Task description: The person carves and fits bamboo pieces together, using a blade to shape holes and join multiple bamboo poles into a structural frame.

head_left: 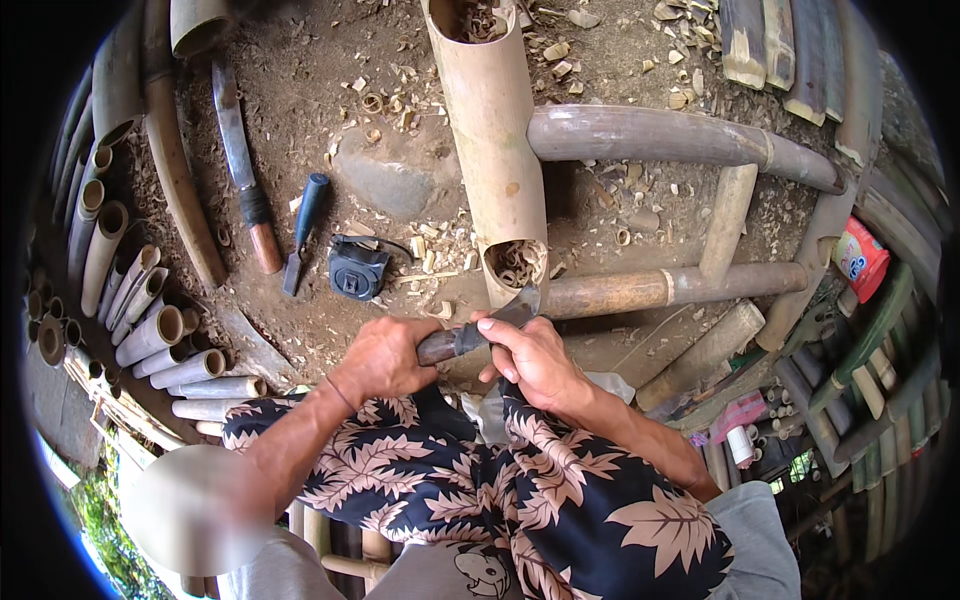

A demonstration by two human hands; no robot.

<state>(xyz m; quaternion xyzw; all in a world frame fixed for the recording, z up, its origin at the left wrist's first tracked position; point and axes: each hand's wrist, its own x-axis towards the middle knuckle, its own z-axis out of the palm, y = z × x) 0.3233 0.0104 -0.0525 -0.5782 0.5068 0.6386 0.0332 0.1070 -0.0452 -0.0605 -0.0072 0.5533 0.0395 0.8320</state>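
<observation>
My left hand (382,357) is wrapped round the dark handle of a short knife (517,309). Dark tape binds the handle close to the blade. Gripping the knife where handle meets blade, my right hand (540,365) lays its thumb along it, and its fingers partly hide the blade. The blade points up and right, next to an opening full of shavings at the near end of a thick pale bamboo pole (492,140). Whether the blade touches the bamboo, I cannot tell. Both hands are just above my lap.
Bamboo rails (670,135) join the pole on its right. On the ground at left lie a tape measure (357,268), a blue-handled chisel (308,225) and a long machete (240,170). Cut bamboo tubes (152,337) crowd the left side. A red packet (860,260) rests at right.
</observation>
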